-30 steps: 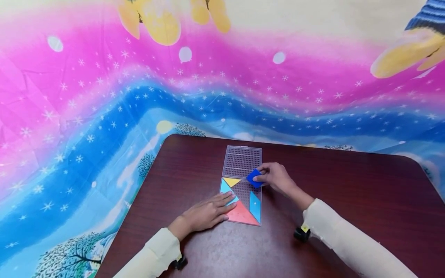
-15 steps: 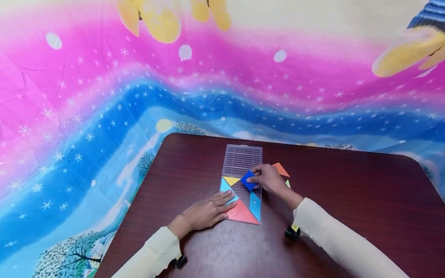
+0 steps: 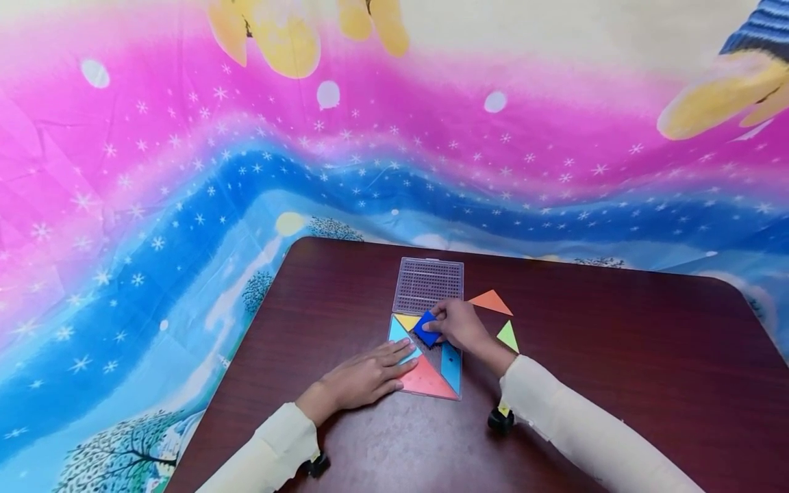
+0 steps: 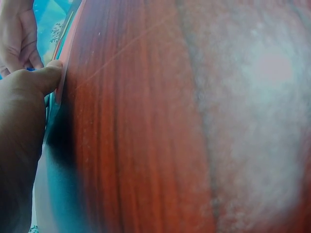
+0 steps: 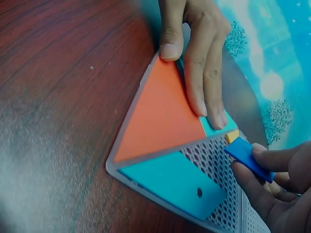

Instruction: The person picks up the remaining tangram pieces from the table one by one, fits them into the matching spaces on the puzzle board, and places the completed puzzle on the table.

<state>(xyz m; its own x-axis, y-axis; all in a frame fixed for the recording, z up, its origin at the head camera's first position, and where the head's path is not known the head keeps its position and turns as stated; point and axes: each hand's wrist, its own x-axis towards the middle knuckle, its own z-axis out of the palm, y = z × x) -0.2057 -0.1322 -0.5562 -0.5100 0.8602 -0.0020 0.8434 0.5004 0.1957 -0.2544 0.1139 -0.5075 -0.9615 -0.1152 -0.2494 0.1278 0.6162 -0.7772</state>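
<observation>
Pinching the blue piece (image 3: 427, 329) between thumb and fingers, the right hand (image 3: 459, 324) holds it over the near half of the perforated case (image 3: 433, 357), just right of the yellow triangle (image 3: 405, 321); it is likely light, stiff and slick, best taken by opposite edges; the left hand (image 3: 365, 375) has its grip released, fingers resting on the coral triangle (image 3: 428, 380) and pale-blue triangle (image 3: 397, 331)

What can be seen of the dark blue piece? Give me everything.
The dark blue piece is a flat, four-sided slab with a smooth face and visible thickness, plastic by its look. The right hand pinches it, covering part of it. It is tilted over the perforated tray, close to the yellow piece; whether an edge touches either is unclear.
</observation>
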